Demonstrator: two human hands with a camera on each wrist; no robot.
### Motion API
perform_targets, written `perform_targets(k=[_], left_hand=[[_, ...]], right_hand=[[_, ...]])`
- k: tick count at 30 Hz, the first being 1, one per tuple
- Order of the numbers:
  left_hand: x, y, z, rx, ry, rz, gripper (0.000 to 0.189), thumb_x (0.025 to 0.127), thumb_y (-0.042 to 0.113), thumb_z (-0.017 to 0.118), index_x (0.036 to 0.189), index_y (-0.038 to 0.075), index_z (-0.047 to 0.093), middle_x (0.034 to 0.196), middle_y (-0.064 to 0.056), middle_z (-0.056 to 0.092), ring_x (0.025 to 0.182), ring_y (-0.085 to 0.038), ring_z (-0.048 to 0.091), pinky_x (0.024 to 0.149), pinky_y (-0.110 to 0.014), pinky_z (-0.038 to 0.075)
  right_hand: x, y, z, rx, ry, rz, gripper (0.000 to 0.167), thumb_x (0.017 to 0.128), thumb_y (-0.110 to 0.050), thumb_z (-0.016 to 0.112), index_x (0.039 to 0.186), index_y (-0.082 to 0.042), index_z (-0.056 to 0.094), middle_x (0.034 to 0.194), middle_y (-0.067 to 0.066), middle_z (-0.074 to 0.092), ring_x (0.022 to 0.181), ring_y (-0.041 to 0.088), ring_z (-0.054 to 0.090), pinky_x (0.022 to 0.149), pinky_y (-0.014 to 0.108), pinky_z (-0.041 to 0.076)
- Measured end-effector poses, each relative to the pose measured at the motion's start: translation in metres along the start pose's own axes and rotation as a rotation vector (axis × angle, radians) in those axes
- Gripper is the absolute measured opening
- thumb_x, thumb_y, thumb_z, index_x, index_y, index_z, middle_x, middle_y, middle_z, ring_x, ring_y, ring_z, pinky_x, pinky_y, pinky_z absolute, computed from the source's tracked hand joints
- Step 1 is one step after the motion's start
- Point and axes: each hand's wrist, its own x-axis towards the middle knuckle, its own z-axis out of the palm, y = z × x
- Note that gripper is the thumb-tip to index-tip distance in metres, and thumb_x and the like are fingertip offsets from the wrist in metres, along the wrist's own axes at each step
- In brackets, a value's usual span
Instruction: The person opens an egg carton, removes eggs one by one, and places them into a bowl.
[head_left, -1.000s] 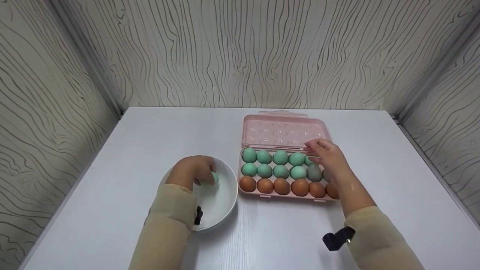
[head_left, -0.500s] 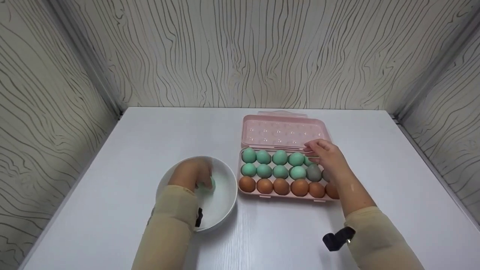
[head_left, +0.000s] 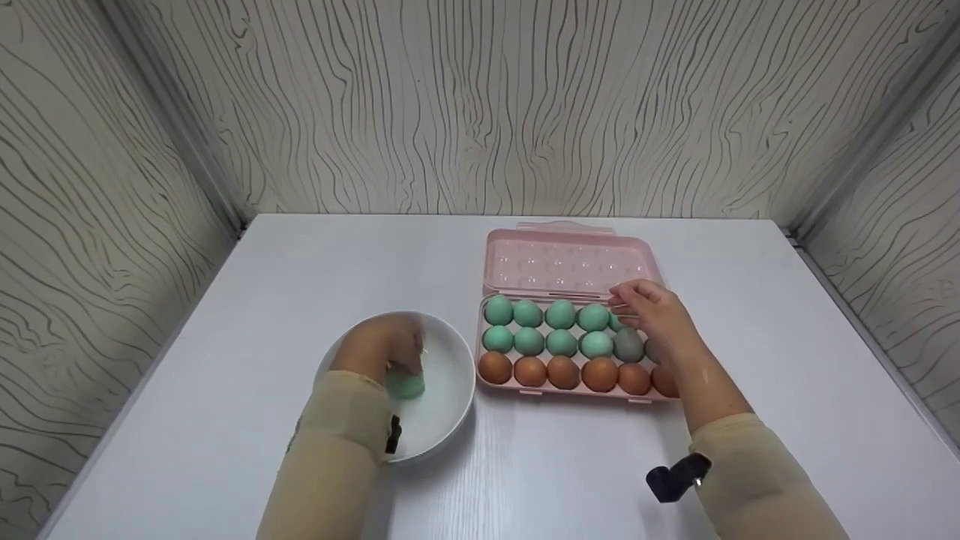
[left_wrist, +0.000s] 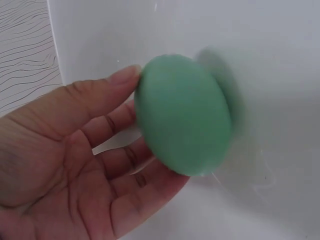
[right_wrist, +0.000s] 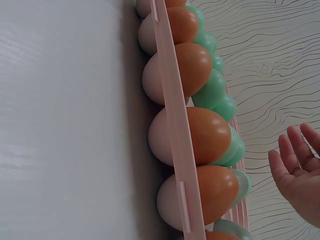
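Note:
In the head view my left hand (head_left: 386, 341) reaches down into a white bowl (head_left: 442, 420). It holds a green egg (left_wrist: 182, 115) with the thumb at one side and the fingers curled behind it, close to the bowl's inner surface. On the right, my right hand (head_left: 652, 307) hovers over the far right part of a pink egg carton (head_left: 570, 262), fingers loosely bent with nothing between them. Two rows of the carton hold green eggs (head_left: 561, 313), one of them greyer. Brown eggs (head_left: 562, 372) fill the front row. The right hand and forearm hide some eggs at that end.
The carton's lid lies folded back behind the eggs. Bowl and carton stand side by side on a white table (head_left: 540, 465), their edges nearly meeting. A patterned wall (head_left: 480, 112) borders the table at the back, with more wall at both sides.
Inside the bowl, the green egg and my left fingers have shifted slightly left and toward the near side. The right hand stays almost where it was over the carton.

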Motion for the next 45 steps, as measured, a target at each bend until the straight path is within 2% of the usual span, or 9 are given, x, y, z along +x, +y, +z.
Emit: perform_targets(k=[3,6,10,14,22,29,32,37,45], left_hand=[[0.000,0.000,0.000,0.030,0.004,0.028,0.016,0.074,0.010,0.073,0.080,0.010,0.059,0.075,-0.002,0.051,0.073,-0.019,0.048,0.059,-0.030,0.041],[-0.001,0.000,-0.001,0.046,0.006,0.038,0.017,0.074,0.012,0.073,0.085,0.012,0.060,0.080,-0.003,0.055,0.077,-0.021,0.049,0.065,-0.033,0.042],[-0.003,0.001,-0.003,0.000,-0.011,0.017,0.026,0.074,0.014,0.074,0.097,0.013,0.062,0.092,-0.006,0.058,0.087,-0.027,0.052,0.075,-0.039,0.044],[-0.007,0.003,-0.006,-0.048,-0.015,0.003,0.032,0.074,0.014,0.074,0.103,0.013,0.061,0.095,-0.005,0.058,0.089,-0.027,0.054,0.075,-0.039,0.046],[-0.018,0.012,-0.016,-0.067,-0.012,0.007,0.029,0.078,0.019,0.072,0.105,0.014,0.062,0.097,-0.002,0.059,0.093,-0.026,0.058,0.079,-0.039,0.046],[-0.021,0.018,-0.024,-0.080,0.005,0.034,0.036,0.081,0.021,0.069,0.114,0.013,0.060,0.102,-0.005,0.061,0.097,-0.027,0.059,0.083,-0.039,0.047],[-0.022,0.020,-0.026,-0.090,0.038,0.059,0.037,0.081,0.021,0.068,0.116,0.013,0.059,0.103,-0.007,0.060,0.096,-0.027,0.060,0.083,-0.039,0.047],[-0.021,0.024,-0.030,-0.126,0.131,0.110,0.036,0.083,0.023,0.066,0.117,0.014,0.057,0.110,-0.007,0.059,0.096,-0.027,0.061,0.084,-0.039,0.048],[-0.021,0.041,-0.032,-0.206,0.281,0.210,0.034,0.084,0.026,0.064,0.114,0.014,0.056,0.113,-0.008,0.058,0.105,-0.025,0.053,0.090,-0.042,0.044]], right_hand=[[0.000,0.000,-0.001,-0.011,0.001,0.008,0.048,0.092,-0.045,0.047,0.110,-0.001,0.055,0.111,0.014,0.059,0.106,0.026,0.056,0.085,0.028,0.047],[0.000,0.001,-0.002,-0.015,0.004,0.023,0.049,0.091,-0.047,0.047,0.110,-0.002,0.055,0.113,0.016,0.057,0.108,0.027,0.054,0.086,0.028,0.047],[0.000,0.002,-0.003,-0.010,0.001,0.033,0.050,0.090,-0.048,0.048,0.109,-0.003,0.055,0.114,0.017,0.056,0.108,0.028,0.054,0.087,0.030,0.047],[0.001,0.003,-0.005,-0.022,0.000,0.030,0.052,0.089,-0.049,0.048,0.110,-0.002,0.054,0.115,0.018,0.056,0.108,0.029,0.054,0.088,0.031,0.047],[0.001,0.002,-0.009,-0.045,0.005,0.000,0.053,0.091,-0.046,0.047,0.114,0.001,0.052,0.116,0.022,0.055,0.095,0.011,0.059,0.090,0.033,0.046],[0.001,0.001,-0.011,-0.062,0.013,0.005,0.061,0.087,-0.055,0.048,0.116,-0.002,0.052,0.116,0.017,0.056,0.110,0.030,0.053,0.095,0.039,0.042],[0.001,0.002,-0.012,-0.066,0.014,0.012,0.061,0.087,-0.055,0.047,0.117,-0.002,0.051,0.118,0.018,0.054,0.113,0.032,0.051,0.096,0.040,0.041],[0.003,0.003,-0.014,-0.077,0.030,0.021,0.060,0.086,-0.055,0.049,0.115,-0.002,0.051,0.120,0.020,0.052,0.114,0.033,0.050,0.096,0.039,0.041],[0.005,0.003,-0.016,-0.111,0.053,0.035,0.049,0.089,-0.046,0.052,0.116,-0.006,0.051,0.118,0.015,0.052,0.112,0.029,0.049,0.097,0.039,0.041]])
